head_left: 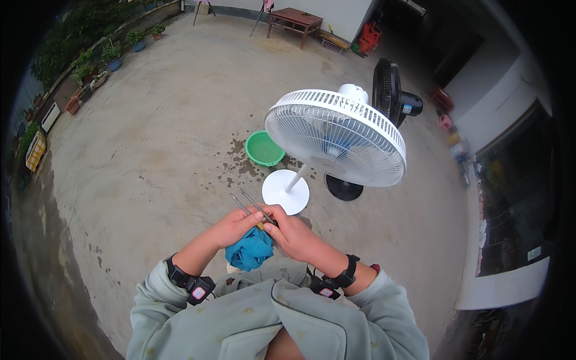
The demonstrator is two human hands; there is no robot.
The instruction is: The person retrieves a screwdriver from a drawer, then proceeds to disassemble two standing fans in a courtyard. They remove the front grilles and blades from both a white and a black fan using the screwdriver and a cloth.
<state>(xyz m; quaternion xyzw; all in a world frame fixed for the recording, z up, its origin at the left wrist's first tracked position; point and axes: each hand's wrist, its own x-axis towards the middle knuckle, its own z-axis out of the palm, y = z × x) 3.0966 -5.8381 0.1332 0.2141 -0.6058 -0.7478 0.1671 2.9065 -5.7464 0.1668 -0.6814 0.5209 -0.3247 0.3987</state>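
Note:
In front of my body, my left hand (236, 227) and my right hand (294, 233) are closed close together. Two slim metal shafts, apparently screwdrivers, stick out beyond the fingers. One screwdriver (241, 204) rises by my left fingers; the other screwdriver (255, 205) slants into my right hand. A bit of yellow, perhaps a handle, shows between the hands. Just below them is a bunched blue cloth (249, 249); whether a hand grips it I cannot tell. Ahead stands a white pedestal fan (336, 138), its round base (277, 191) just beyond my hands.
A green basin (264, 149) sits on wet-spotted concrete left of the fan. Behind the white fan stands a black fan (387, 90). A low wooden table (295, 20) is at the far wall. Potted plants (111, 54) line the left edge; a window (519, 192) is at right.

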